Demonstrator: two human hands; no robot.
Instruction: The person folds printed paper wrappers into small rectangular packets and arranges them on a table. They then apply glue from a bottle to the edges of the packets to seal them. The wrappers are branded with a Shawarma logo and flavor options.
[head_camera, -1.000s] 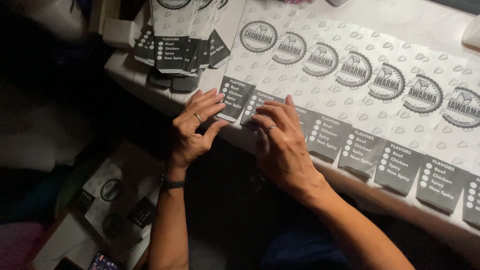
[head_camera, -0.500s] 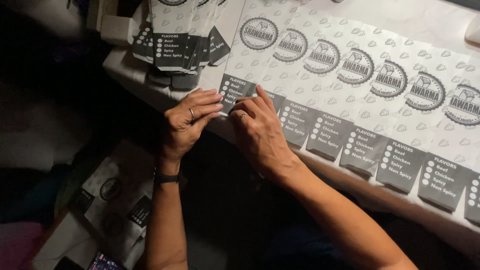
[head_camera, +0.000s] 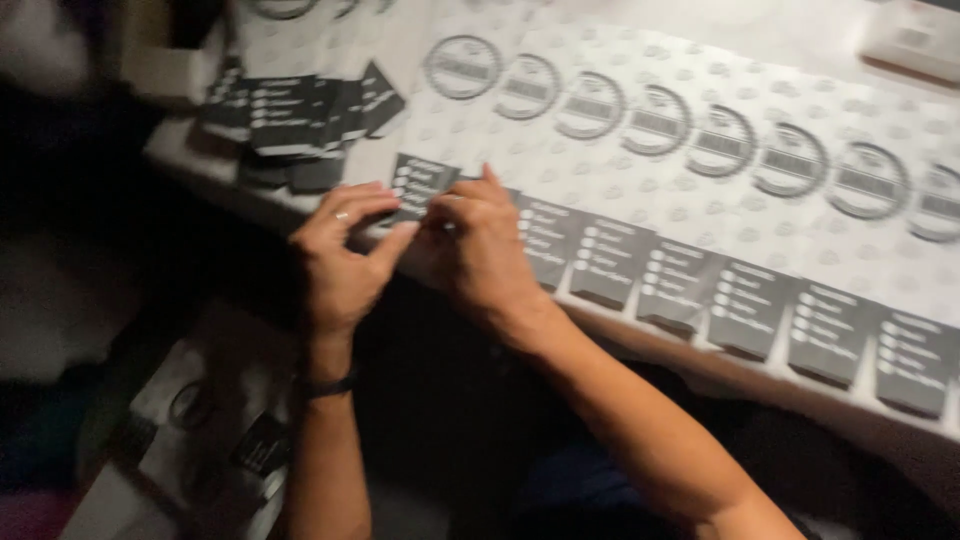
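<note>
Flat white bag (head_camera: 425, 165), dark flap; both hands (head_camera: 420, 250) pinching flap.

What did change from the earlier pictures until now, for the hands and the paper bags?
The right hand slid left along the row, from flat on the bags to meet the left hand at the leftmost bag's dark flap, fingers now curled on it. The left hand hardly moved. The overlapped row of bags and the stack stayed.

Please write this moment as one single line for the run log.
left hand: touching leftmost white paper bag with dark label | right hand: pressing same bag | row of similar bags: overlapped along white table
</note>
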